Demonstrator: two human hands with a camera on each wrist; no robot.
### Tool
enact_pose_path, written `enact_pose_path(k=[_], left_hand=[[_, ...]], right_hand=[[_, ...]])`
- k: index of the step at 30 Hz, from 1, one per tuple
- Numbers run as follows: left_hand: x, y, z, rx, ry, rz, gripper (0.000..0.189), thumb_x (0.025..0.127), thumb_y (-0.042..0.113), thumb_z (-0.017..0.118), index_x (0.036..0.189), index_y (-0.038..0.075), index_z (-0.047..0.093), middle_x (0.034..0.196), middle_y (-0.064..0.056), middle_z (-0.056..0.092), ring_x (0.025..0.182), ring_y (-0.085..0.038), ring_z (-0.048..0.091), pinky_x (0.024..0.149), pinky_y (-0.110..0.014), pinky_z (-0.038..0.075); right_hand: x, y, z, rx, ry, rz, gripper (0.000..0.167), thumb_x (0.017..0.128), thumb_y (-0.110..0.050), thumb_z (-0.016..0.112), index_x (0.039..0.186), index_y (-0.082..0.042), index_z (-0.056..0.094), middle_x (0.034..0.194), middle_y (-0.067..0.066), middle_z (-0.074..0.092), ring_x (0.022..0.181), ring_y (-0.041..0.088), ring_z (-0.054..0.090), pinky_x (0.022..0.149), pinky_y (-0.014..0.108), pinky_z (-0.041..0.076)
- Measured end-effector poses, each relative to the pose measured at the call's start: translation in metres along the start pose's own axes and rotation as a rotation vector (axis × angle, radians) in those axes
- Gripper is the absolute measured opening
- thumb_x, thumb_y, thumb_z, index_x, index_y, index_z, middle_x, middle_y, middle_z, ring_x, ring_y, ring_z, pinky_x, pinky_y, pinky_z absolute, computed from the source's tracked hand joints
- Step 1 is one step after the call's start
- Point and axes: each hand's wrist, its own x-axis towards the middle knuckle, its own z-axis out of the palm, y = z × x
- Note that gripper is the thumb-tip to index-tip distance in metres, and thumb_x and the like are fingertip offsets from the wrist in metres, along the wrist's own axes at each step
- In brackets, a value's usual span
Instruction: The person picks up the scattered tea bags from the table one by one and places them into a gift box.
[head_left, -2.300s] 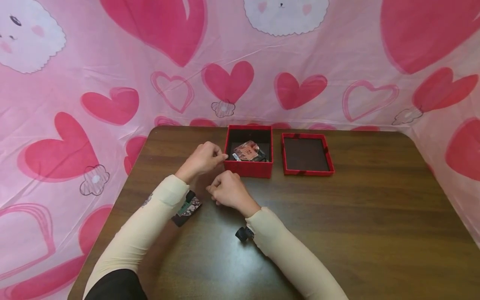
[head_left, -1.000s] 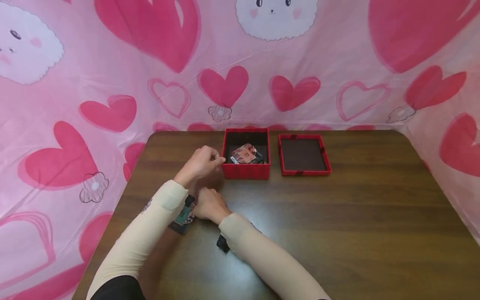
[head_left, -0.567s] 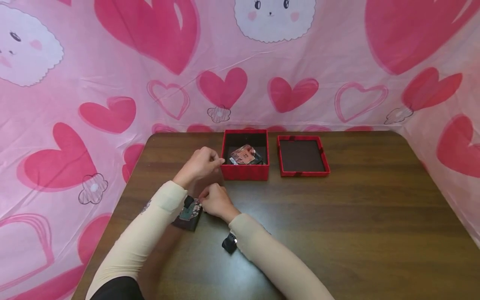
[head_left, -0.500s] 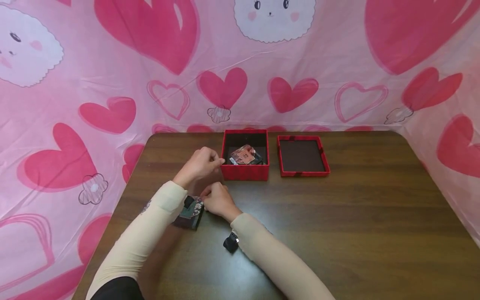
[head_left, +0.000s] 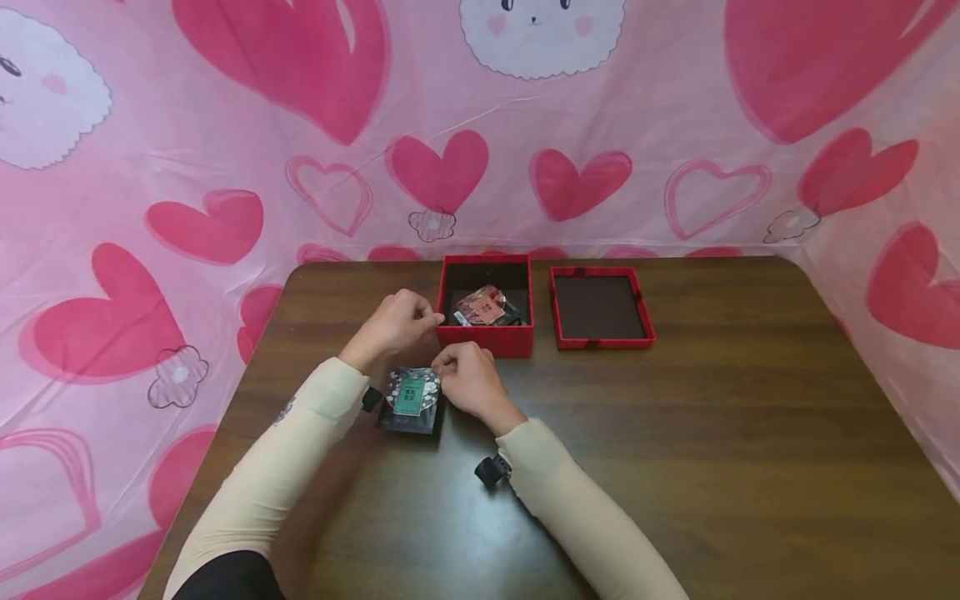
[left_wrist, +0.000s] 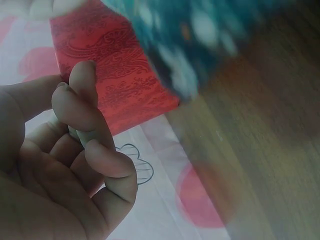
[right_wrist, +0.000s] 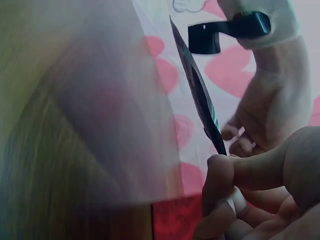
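A flat dark sachet [head_left: 411, 403] with a green label hangs from my right hand [head_left: 471, 382], which pinches it by its upper corner. Seen edge-on in the right wrist view, the sachet [right_wrist: 199, 95] rises thin and dark from between thumb and fingertip. My left hand [head_left: 396, 323] holds the red box [head_left: 486, 340] at its front left corner, thumb and finger at the rim. In the left wrist view the patterned box wall [left_wrist: 112, 80] lies behind the curled fingers, and a blurred teal corner of the sachet [left_wrist: 185, 45] fills the top. Inside the box lies another sachet [head_left: 487, 307] with an orange label.
To the right of the box lies its red lid [head_left: 602, 307], dark inside facing up. The brown wooden table [head_left: 712, 433] ends at the back against a pink heart-patterned cloth [head_left: 525, 108]. A black wrist camera [head_left: 492, 472] sits on the right cuff.
My right hand first reached down-left to the sachet half under the left forearm. It has since brought the sachet up and right, near the box front. The left hand stays at the box.
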Motion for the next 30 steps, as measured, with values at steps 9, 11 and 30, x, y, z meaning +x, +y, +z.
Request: enact_pose_path(k=[9,11,30], left_hand=[[-0.001,-0.001,-0.002,0.014,-0.013,-0.047,0.032,0.098,0.024,0.068,0.074,0.003,0.072,0.066,-0.009,0.065,0.066,-0.021,0.053,0.058,-0.034,0.042],[0.0,-0.001,-0.004,0.008,-0.021,-0.048,0.032,0.098,0.024,0.068,0.076,0.002,0.072,0.068,-0.011,0.066,0.067,-0.022,0.053,0.059,-0.034,0.042],[0.002,-0.005,0.0,0.007,-0.001,-0.018,0.033,0.097,0.024,0.068,0.075,0.001,0.072,0.067,-0.011,0.067,0.068,-0.022,0.054,0.062,-0.035,0.042]], right_hand=[[-0.021,0.019,-0.048,-0.036,0.034,0.055,0.016,0.091,-0.002,0.063,0.092,-0.01,0.078,0.083,-0.002,0.07,0.074,0.02,0.058,0.068,0.035,0.048],[-0.029,0.022,-0.062,-0.035,0.061,0.082,0.016,0.093,-0.002,0.063,0.094,-0.009,0.077,0.082,-0.001,0.069,0.072,0.02,0.058,0.065,0.035,0.048],[-0.008,0.003,-0.131,-0.101,0.165,0.025,0.015,0.097,-0.013,0.063,0.1,-0.008,0.077,0.085,0.004,0.07,0.072,0.022,0.057,0.062,0.038,0.046]])
